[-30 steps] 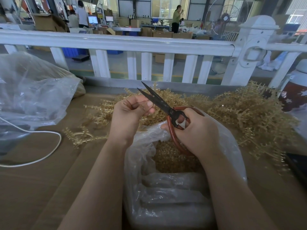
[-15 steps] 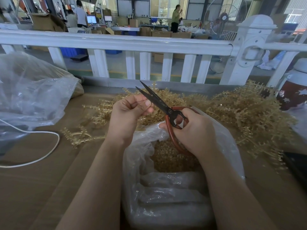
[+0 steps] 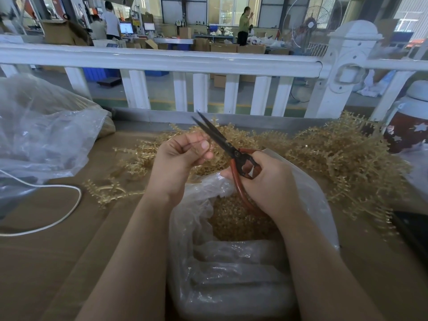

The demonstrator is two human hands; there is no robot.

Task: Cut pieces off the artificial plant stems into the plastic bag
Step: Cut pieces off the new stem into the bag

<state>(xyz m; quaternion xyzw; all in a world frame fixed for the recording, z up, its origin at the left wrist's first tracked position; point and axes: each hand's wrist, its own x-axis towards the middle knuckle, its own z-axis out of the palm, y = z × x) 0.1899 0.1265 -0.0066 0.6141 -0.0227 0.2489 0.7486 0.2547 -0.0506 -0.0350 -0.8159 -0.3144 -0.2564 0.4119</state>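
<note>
My left hand [image 3: 178, 163] pinches a thin golden stem [image 3: 203, 141] between thumb and fingers, above the open clear plastic bag [image 3: 231, 269]. Golden cut pieces [image 3: 236, 221] lie inside the bag. My right hand [image 3: 266, 184] grips the red handles of black-bladed scissors [image 3: 222, 140]; the blades stand slightly apart and point up and left, right beside the stem. A large heap of golden artificial plant stems [image 3: 335, 158] covers the table behind and to the right of the bag.
A second, crumpled plastic bag [image 3: 41, 135] lies at the left with a white cable [image 3: 58, 218] looping below it. A white railing [image 3: 162, 61] borders the table's far edge. A jar with stars [image 3: 407, 126] stands at the right. A dark object [image 3: 414, 230] sits at the right edge.
Both hands stay over the bag almost in place. The left fingers have shifted a little on the stem and the scissor blades sit closer to it.
</note>
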